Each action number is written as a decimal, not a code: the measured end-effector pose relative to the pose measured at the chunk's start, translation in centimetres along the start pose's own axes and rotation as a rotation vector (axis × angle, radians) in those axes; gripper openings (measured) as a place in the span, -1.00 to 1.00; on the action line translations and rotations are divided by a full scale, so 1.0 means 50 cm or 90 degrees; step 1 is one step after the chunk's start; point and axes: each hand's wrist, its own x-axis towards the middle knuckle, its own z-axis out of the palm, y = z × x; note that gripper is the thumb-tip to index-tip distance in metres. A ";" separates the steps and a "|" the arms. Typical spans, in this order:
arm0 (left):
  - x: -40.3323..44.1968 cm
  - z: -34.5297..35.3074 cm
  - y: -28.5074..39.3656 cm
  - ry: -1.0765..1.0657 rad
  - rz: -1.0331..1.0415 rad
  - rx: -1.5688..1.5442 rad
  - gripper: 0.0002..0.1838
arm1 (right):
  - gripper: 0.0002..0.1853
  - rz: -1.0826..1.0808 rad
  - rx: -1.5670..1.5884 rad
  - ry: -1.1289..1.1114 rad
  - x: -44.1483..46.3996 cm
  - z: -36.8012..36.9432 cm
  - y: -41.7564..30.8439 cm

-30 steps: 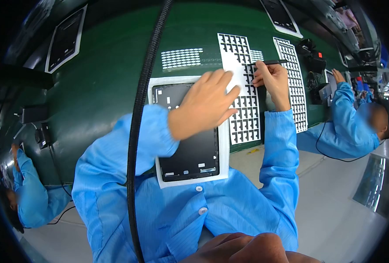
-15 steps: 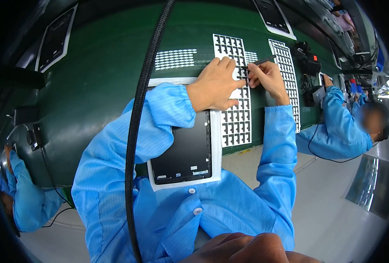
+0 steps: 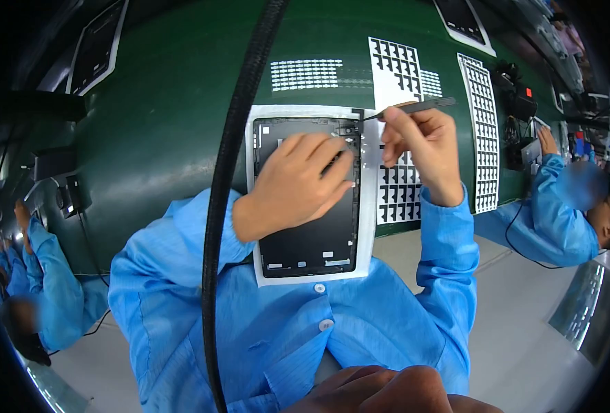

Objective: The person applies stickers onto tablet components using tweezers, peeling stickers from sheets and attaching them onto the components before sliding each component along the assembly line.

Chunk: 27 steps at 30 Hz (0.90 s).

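Observation:
My right hand (image 3: 425, 148) pinches dark tweezers (image 3: 425, 105), their tips pointing left at the upper right corner of a black tablet-like panel (image 3: 308, 251). A small black sticker (image 3: 358, 113) is at the tweezer tips, over the white backing; whether they grip it I cannot tell. My left hand (image 3: 298, 182) is over the middle of the panel, fingers bent and thumb apart, with a dark patch showing between them. The panel lies on a white backing sheet (image 3: 365, 241) in front of me. Beside it, under my right hand, is a white sheet of black stickers (image 3: 400, 175).
A second sticker sheet (image 3: 482, 138) lies further right. Small white labels (image 3: 306, 74) sit behind the panel. Other panels (image 3: 98, 48) rest on the green table (image 3: 160, 138). A black cable (image 3: 229, 151) hangs across my view. Co-workers in blue sit at right (image 3: 559, 213) and left.
Both hands have left the sticker sheet. The left moved down over the panel; the right brought the tweezers to the panel's upper corner, where a black sticker now shows. The view shifted.

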 end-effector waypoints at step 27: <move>-0.049 -0.012 -0.015 -0.065 -0.089 0.060 -0.46 | -0.70 0.021 -0.068 -0.024 0.025 0.037 0.093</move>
